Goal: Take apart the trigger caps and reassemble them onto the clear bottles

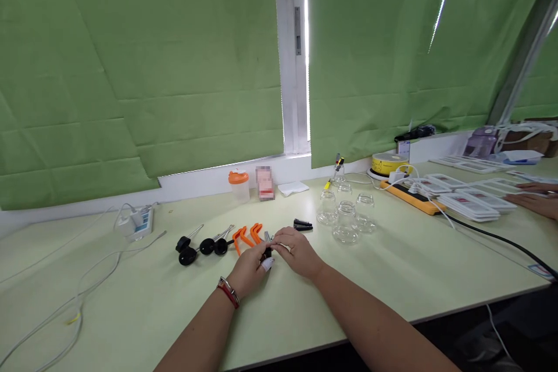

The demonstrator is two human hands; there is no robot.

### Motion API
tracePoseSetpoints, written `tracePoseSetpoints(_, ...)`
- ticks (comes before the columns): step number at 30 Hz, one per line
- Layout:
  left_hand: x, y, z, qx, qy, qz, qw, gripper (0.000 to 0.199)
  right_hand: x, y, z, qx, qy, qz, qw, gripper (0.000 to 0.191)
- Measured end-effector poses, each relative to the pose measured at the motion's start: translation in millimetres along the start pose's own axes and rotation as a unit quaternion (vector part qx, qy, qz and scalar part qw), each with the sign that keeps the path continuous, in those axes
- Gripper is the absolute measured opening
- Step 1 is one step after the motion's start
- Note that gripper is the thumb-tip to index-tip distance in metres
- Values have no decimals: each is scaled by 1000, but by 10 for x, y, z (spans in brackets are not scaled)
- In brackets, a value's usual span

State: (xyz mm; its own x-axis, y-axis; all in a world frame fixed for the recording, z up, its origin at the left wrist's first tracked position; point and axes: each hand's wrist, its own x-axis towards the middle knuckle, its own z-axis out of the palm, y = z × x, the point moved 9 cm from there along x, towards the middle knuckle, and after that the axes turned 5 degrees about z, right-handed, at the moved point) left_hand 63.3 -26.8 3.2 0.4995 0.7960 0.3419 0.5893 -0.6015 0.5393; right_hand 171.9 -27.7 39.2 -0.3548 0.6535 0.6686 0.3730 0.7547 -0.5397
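My left hand (249, 272) is closed around a small black part with a metallic piece (267, 237) sticking up from it. Something white covers the tip of that thumb. My right hand (300, 251) meets it from the right, its fingertips pinched at the same part; the fingers hide most of it. Just left of the hands lie orange angled handles (246, 237). Farther left are several black round lids (207, 246) with thin metal rods. Beyond my right hand rests a black toothed piece (303, 225). Several clear glass jars (346, 226) stand to the right.
Along the back are an orange-lidded cup (239, 186), a blurred-out packet (265, 183) and white tissue (293, 188). An orange power strip (412, 197) and stacked white panels (471, 204) lie right, near another person's hands (534, 200). Cables and a white socket block (140, 224) lie left.
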Motion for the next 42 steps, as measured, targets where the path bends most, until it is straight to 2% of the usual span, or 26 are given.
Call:
tracePoseSetpoints(4, 7, 31, 0, 7, 3, 15, 1000, 21, -14, -75, 65, -10, -14, -16, 1000, 18)
tracePoseSetpoints(29, 3, 27, 3, 25, -3, 14, 1000, 20, -27, -24, 103, -2, -15, -15, 1000, 21)
tracePoseSetpoints(32, -1, 1, 7, 29, -7, -2, 1000, 26, -12, 90, 69, -5, -2, 14, 1000, 20)
tracePoseSetpoints(36, -11, -31, 8, 37, -12, -18, 999, 22, -4, 442, -34, -64, 33, 118, 990, 22)
tracePoseSetpoints(39, -17, -48, 8, 37, -9, -18, 999, 20, 3, 617, 56, -138, -30, 152, 978, 22)
tracePoseSetpoints(42, -20, -58, 7, 34, -6, -15, 999, 20, 21, 609, 225, -201, -109, 121, 966, 24)
